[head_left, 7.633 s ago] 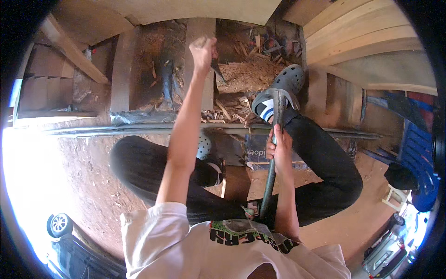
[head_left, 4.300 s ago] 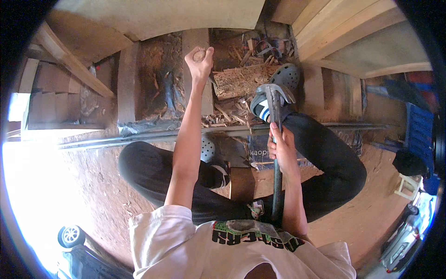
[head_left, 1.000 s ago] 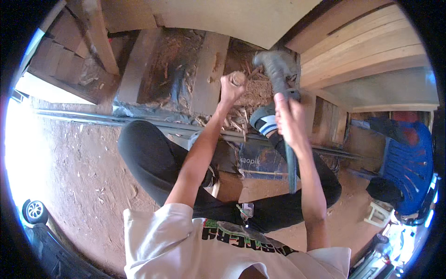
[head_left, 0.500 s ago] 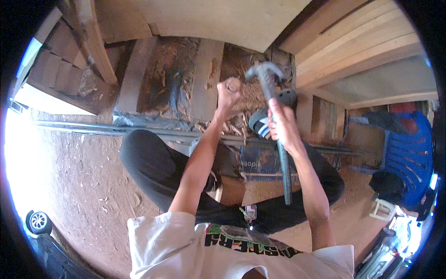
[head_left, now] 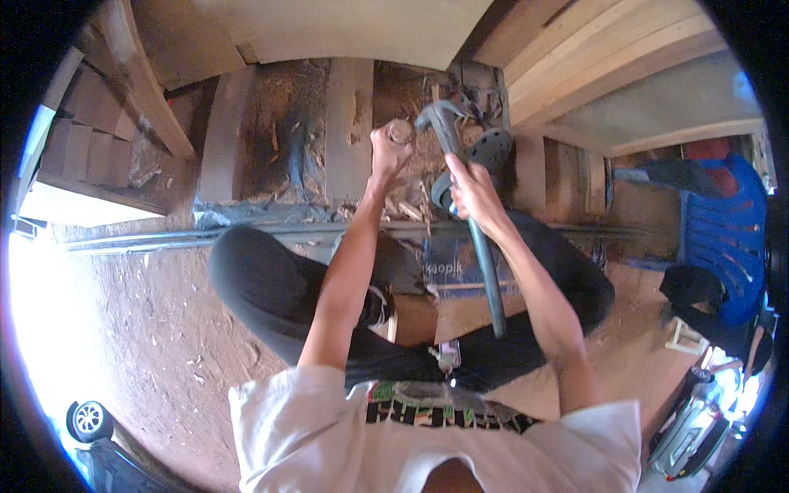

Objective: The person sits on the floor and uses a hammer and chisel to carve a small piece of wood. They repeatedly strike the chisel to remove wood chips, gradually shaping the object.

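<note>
My left hand [head_left: 388, 156] is closed around an upright round wooden handle [head_left: 399, 131]; only its blunt top shows above the fist, and whatever lies below is hidden. In my right hand [head_left: 475, 195] is a claw hammer [head_left: 486, 275] with a long blue-grey shaft, gripped partway up near the head. The hammer head [head_left: 444, 111] hovers just right of the wooden handle, apart from it. Below my fists lie a wooden plank [head_left: 348, 123] with a gouged spot and scattered wood chips [head_left: 407, 215].
My dark clog [head_left: 493, 149] rests just beyond the hammer. Stacked boards [head_left: 608, 66] stand at the far right, and a large wooden panel [head_left: 345, 33] spans the far side. A blue plastic chair [head_left: 723, 238] is at the right. Dark pipes [head_left: 148, 241] run across the ground before me.
The hammer head has come slightly left, closer to the wooden handle in my left hand. Both hands keep their hold, and the whole view has shifted a little.
</note>
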A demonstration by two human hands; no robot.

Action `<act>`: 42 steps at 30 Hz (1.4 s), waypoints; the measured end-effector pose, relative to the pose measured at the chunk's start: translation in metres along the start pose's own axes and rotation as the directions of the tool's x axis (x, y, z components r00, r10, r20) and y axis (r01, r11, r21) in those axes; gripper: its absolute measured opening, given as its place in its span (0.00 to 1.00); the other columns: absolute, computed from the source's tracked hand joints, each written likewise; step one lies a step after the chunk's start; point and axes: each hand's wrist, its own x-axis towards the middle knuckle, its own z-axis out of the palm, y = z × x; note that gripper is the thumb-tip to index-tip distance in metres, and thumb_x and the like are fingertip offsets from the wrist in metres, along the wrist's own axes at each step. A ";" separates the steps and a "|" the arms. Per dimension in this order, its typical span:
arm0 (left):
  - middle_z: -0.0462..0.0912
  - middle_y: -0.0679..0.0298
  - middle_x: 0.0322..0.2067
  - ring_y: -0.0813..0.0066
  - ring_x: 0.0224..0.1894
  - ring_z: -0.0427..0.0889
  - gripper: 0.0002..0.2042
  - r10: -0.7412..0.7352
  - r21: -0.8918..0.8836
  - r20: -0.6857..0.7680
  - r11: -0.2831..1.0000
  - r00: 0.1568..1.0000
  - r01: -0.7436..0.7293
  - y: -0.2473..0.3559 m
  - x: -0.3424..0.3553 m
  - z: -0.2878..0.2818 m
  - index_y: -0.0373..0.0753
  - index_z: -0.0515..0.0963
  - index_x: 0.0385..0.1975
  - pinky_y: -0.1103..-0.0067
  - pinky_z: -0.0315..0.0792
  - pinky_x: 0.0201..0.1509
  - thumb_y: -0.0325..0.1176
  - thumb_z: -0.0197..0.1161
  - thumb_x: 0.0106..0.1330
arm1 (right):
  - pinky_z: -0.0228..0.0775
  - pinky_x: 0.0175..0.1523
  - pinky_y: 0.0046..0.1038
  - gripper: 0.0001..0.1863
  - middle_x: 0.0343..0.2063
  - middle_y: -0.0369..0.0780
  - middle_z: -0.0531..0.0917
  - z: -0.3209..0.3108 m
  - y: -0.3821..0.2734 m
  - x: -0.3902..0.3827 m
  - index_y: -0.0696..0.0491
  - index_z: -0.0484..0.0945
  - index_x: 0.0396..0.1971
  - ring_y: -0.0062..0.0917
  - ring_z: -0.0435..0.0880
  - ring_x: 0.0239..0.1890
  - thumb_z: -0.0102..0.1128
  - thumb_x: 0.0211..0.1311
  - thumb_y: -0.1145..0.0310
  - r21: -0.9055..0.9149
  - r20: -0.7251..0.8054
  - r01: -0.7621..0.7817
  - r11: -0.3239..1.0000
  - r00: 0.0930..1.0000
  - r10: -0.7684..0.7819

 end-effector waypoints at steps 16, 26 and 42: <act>0.82 0.63 0.21 0.81 0.25 0.76 0.10 0.063 0.077 0.190 0.994 0.980 -0.079 0.017 0.004 -0.010 0.32 0.81 0.25 0.77 0.73 0.31 0.34 0.69 0.53 | 0.56 0.20 0.27 0.30 0.12 0.30 0.66 0.001 0.017 -0.026 0.52 0.67 0.18 0.17 0.65 0.14 0.46 0.69 0.40 -0.257 0.028 0.128 0.958 0.992 -0.125; 0.77 0.64 0.16 0.78 0.19 0.73 0.15 0.039 0.208 -0.013 0.977 0.999 -0.035 -0.004 0.035 0.025 0.32 0.76 0.19 0.74 0.70 0.26 0.38 0.72 0.52 | 0.49 0.15 0.15 0.24 0.13 0.25 0.61 -0.021 0.030 -0.078 0.48 0.65 0.27 0.07 0.57 0.10 0.51 0.67 0.40 0.521 0.028 -0.168 0.837 0.983 0.180; 0.69 0.67 0.15 0.78 0.15 0.68 0.08 -0.552 -0.383 -0.374 0.824 0.746 0.418 -0.053 0.088 -0.043 0.38 0.72 0.18 0.79 0.62 0.18 0.27 0.62 0.57 | 0.50 0.15 0.18 0.20 0.12 0.24 0.60 -0.017 0.043 -0.067 0.49 0.68 0.38 0.09 0.59 0.11 0.57 0.66 0.47 0.526 0.093 -0.307 0.793 0.948 0.305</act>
